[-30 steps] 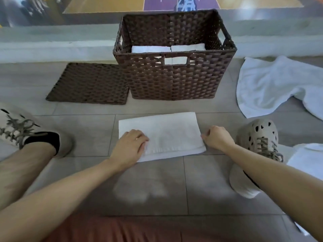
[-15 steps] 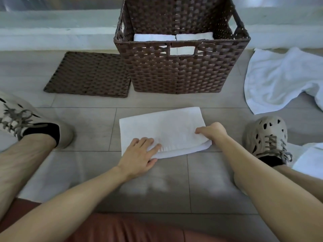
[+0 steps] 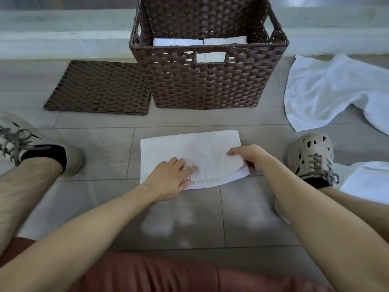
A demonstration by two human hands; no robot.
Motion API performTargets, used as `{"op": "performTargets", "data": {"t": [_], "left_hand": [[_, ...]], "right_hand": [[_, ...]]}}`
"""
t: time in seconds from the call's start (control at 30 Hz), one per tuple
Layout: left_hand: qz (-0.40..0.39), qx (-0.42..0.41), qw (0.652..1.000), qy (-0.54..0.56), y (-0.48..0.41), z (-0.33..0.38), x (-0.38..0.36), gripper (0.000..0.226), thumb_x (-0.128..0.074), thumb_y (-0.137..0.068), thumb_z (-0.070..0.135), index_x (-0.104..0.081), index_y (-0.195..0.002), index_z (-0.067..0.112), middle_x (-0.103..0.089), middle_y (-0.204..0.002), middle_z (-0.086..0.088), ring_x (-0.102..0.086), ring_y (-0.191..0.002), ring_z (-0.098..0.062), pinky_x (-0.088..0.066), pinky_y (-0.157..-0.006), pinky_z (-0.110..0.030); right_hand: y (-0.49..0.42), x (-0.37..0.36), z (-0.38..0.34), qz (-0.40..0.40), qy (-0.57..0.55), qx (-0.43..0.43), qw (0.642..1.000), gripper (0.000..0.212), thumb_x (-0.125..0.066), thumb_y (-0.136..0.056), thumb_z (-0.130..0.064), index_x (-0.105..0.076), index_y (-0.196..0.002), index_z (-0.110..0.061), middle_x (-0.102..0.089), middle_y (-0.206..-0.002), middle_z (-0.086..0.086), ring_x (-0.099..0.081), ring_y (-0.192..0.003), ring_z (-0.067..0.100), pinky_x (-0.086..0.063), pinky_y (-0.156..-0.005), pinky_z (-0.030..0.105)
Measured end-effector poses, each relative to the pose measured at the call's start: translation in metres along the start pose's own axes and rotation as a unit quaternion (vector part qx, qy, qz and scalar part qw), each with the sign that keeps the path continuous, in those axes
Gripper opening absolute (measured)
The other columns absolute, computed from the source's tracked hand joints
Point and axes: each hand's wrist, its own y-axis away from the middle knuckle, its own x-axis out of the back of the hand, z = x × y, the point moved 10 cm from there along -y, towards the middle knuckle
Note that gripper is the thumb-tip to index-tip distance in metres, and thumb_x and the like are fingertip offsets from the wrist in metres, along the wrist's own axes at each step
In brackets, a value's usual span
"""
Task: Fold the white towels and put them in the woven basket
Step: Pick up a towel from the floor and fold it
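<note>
The half-folded towel lies on the floor, long axis crosswise, stretching left from the right hand, whose fingers seemingly pinch its raised end; the left hand, fingers spread, presses its near edge.

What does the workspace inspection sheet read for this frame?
Surface: grey tiled floor.
Job's things: half-folded towel in front of woven basket; folded towels inside it; loose towel to the right.
Clutter: woven mat left of the basket.
Hands: left hand presses the towel flat; right hand pinches its lifted right edge.
Cables: nothing seen.
Surroundings: pale ledge behind the basket; shoes on both sides.
</note>
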Motion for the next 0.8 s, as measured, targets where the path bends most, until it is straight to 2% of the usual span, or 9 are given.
{"op": "performTargets", "data": {"t": [0.13, 0.23, 0.27, 0.33, 0.4, 0.47, 0.53, 0.67, 0.8], "left_hand": [[-0.055, 0.027, 0.998, 0.009, -0.003, -0.004, -0.008, 0.061, -0.031, -0.103, 0.064, -0.042, -0.158, 0.042, -0.051, -0.122, 0.0, -0.051, -0.112, -0.025, -0.049, -0.085, -0.041], [-0.062, 0.134, 0.967, 0.207, -0.001, -0.022, 0.003, 0.051, -0.032, -0.106, 0.061, -0.061, -0.144, 0.04, -0.063, -0.12, 0.004, -0.058, -0.112, -0.022, -0.052, -0.09, -0.04], [-0.053, 0.205, 0.919, 0.332, 0.002, -0.036, 0.009, 0.048, -0.033, -0.109, 0.056, -0.069, -0.133, 0.035, -0.071, -0.118, 0.003, -0.065, -0.11, -0.024, -0.054, -0.092, -0.041], [-0.007, 0.344, 0.743, 0.574, 0.016, -0.069, 0.016, 0.053, -0.037, -0.112, 0.058, -0.074, -0.12, 0.021, -0.08, -0.11, -0.01, -0.076, -0.105, -0.032, -0.06, -0.094, -0.048], [0.024, 0.401, 0.584, 0.706, 0.032, -0.092, 0.021, 0.074, -0.04, -0.103, 0.076, -0.073, -0.122, 0.012, -0.08, -0.11, -0.018, -0.078, -0.104, -0.036, -0.064, -0.091, -0.054], [0.034, 0.421, 0.524, 0.739, 0.046, -0.112, 0.026, 0.089, -0.04, -0.093, 0.089, -0.073, -0.124, 0.013, -0.08, -0.108, -0.014, -0.078, -0.097, -0.032, -0.062, -0.081, -0.046], [0.04, 0.441, 0.534, 0.721, 0.059, -0.131, 0.023, 0.082, -0.045, -0.093, 0.087, -0.073, -0.123, 0.017, -0.081, -0.107, -0.009, -0.078, -0.095, -0.028, -0.06, -0.081, -0.042], [0.043, 0.499, 0.653, 0.568, 0.069, -0.164, 0.003, 0.033, -0.069, -0.103, 0.039, -0.065, -0.115, 0.008, -0.078, -0.105, -0.01, -0.075, -0.087, -0.027, -0.062, -0.085, -0.047], [0.039, 0.531, 0.712, 0.459, 0.064, -0.176, -0.001, 0.022, -0.061, -0.101, 0.026, -0.064, -0.087, 0.009, -0.069, -0.088, -0.012, -0.066, -0.084, -0.031, -0.051, -0.072, -0.037]], "right_hand": [[0.013, 0.011, -0.023, 0.035, 0.071, 0.075, 0.994, 0.038, -0.086, -0.076, -0.033, -0.077, -0.103, -0.008, -0.077, -0.104, 0.007, -0.073, -0.092, 0.027, -0.061, -0.077, 0.037], [0.046, 0.014, -0.068, 0.09, 0.179, 0.163, 0.966, 0.028, -0.081, -0.08, -0.033, -0.067, -0.077, -0.009, -0.066, -0.075, 0.005, -0.065, -0.076, 0.027, -0.052, -0.063, 0.034], [0.063, 0.009, -0.089, 0.115, 0.211, 0.197, 0.95, 0.031, -0.08, -0.08, -0.033, -0.063, -0.073, -0.009, -0.061, -0.07, 0.004, -0.06, -0.07, 0.026, -0.046, -0.057, 0.032], [0.106, -0.019, -0.133, 0.145, 0.238, 0.283, 0.918, 0.033, -0.08, -0.082, -0.036, -0.066, -0.073, -0.008, -0.063, -0.066, 0.004, -0.061, -0.064, 0.025, -0.043, -0.051, 0.03], [0.15, -0.07, -0.17, 0.08, 0.255, 0.368, 0.891, 0.034, -0.077, -0.09, -0.043, -0.075, -0.082, -0.01, -0.072, -0.073, 0.003, -0.07, -0.067, 0.023, -0.055, -0.055, 0.033], [0.174, -0.13, -0.177, -0.082, 0.256, 0.367, 0.89, 0.036, -0.063, -0.103, -0.045, -0.078, -0.097, -0.013, -0.08, -0.084, -0.001, -0.078, -0.072, 0.018, -0.061, -0.062, 0.033], [0.167, -0.152, -0.165, -0.143, 0.223, 0.318, 0.91, 0.036, -0.05, -0.111, -0.036, -0.074, -0.106, -0.01, -0.082, -0.09, 0.001, -0.08, -0.071, 0.017, -0.06, -0.062, 0.031], [0.108, -0.121, -0.134, 0.042, 0.296, 0.283, 0.911, 0.035, -0.059, -0.103, -0.04, -0.07, -0.099, -0.007, -0.073, -0.086, 0.004, -0.073, -0.084, 0.028, -0.056, -0.071, 0.036], [0.064, -0.118, -0.083, 0.039, 0.235, 0.195, 0.952, 0.054, -0.071, -0.09, -0.063, -0.062, -0.088, -0.01, -0.067, -0.081, 0.002, -0.067, -0.084, 0.025, -0.045, -0.059, 0.033]]}}
